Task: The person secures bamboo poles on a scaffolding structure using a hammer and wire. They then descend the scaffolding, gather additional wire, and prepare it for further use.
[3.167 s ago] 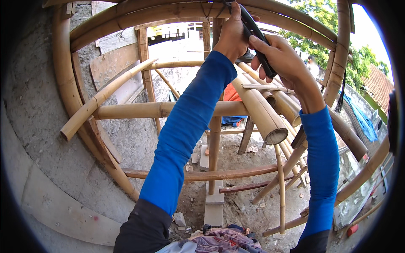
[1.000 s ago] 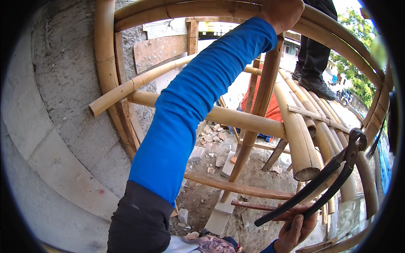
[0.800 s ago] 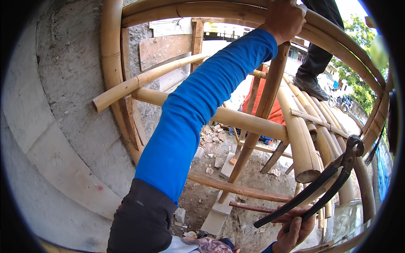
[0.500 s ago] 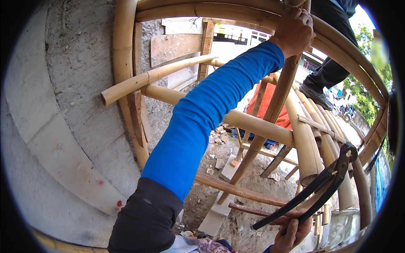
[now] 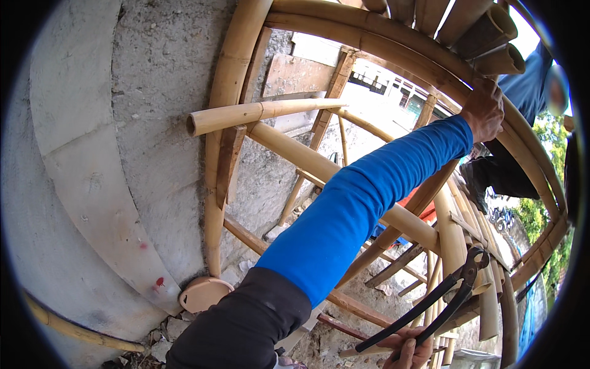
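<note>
My left arm, in a blue sleeve with a dark upper part, stretches up to the far right. Its hand (image 5: 484, 112) is closed around the long bamboo beam (image 5: 393, 52), near where an upright bamboo post (image 5: 424, 197) meets it; the fingertips are partly hidden. Low at the right, my right hand (image 5: 413, 349) grips the black handles of a pair of pincers (image 5: 433, 301). Their dark metal jaws point up and away, close in front of several bamboo poles and touching nothing I can make out.
A concrete wall (image 5: 157, 123) runs along the left. A loose bamboo pole (image 5: 264, 112) lies across the frame. Cut bamboo ends (image 5: 498, 58) jut out overhead. A co-worker in dark trousers (image 5: 507, 172) is on the poles at the right. Rubble and a tan basin (image 5: 206, 294) lie below.
The view has swung up and left, so the frame appears farther right and the overhead bamboo ends show. Both hands keep their grips. The co-worker has bent lower.
</note>
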The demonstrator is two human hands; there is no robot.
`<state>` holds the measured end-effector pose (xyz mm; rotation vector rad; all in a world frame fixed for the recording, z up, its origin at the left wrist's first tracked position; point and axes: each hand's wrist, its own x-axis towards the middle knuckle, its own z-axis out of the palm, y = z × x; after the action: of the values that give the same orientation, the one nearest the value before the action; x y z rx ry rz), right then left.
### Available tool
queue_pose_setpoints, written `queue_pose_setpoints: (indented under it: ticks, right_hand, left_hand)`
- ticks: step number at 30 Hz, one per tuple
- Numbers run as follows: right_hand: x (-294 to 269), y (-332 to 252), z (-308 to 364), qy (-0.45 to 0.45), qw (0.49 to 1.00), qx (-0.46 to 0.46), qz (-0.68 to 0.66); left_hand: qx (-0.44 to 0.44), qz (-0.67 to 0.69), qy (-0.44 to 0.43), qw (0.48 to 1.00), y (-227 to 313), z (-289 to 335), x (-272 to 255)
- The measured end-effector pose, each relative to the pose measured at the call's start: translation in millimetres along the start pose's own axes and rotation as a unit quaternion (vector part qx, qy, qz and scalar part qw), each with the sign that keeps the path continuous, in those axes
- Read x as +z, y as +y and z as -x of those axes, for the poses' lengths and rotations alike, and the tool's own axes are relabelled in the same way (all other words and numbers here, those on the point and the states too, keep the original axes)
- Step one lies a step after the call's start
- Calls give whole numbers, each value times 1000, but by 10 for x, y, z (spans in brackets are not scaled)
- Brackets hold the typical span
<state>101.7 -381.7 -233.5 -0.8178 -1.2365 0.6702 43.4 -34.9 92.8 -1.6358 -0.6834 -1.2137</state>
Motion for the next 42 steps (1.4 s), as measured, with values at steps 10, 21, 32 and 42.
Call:
queue_pose_setpoints:
  ticks: [10,21,32,42]
  right_hand:
    - [144,217,163,-4,1000,1,-28]
    - [-148,579,715,-176,968,150,-100]
    - [-1098,966,2070,-36,969,242,34]
    - [-1794,706,2921,117,952,264,99]
  left_hand:
    - [75,43,-30,996,-361,87,-186]
    - [-138,480,-34,866,142,1955,-1311]
    - [-518,748,-359,208,3192,4509,-3295]
    - [-348,700,-560,274,4260,4637,-3740]
